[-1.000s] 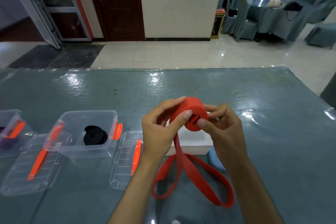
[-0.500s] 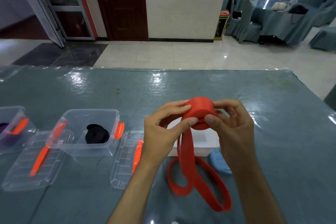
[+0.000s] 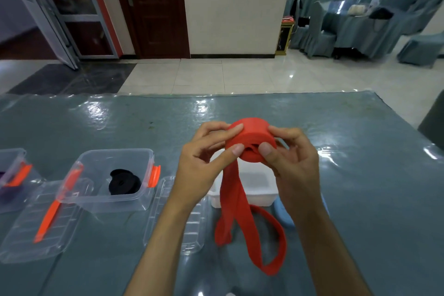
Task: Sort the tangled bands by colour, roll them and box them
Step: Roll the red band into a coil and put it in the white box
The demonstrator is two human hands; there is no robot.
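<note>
Gripping the red band (image 3: 249,138) from both sides, the two hands hold its rolled part up above the table (image 3: 360,199). I see the left hand (image 3: 204,163) with its thumb pressed on the near face of the roll and its fingers curled over the top left. The right hand (image 3: 292,163) mirrors it: thumb on the near face, fingers wrapped round the right side. Both hands are clamped on the roll, thumbs close together near its centre.

Loose tail of the band hangs down from the roll between the wrists and ends in loops lying on the table near me.

Behind the hanging tail sits a white box (image 3: 254,187), partly hidden by the hands. A pale blue thing (image 3: 284,216) shows just under the right wrist; I cannot tell what it is.

Left of the left forearm lies a clear lid (image 3: 192,230), flat on the table. Further left stands an open clear box (image 3: 115,175) with orange latches, and in it a rolled black band (image 3: 123,185). Another clear lid (image 3: 40,228) with an orange latch lies in front of that box. At the far left edge a second clear box (image 3: 9,175) is cut off by the frame, something purple inside.

Table is covered in grey-blue cloth under glossy clear plastic.
</note>
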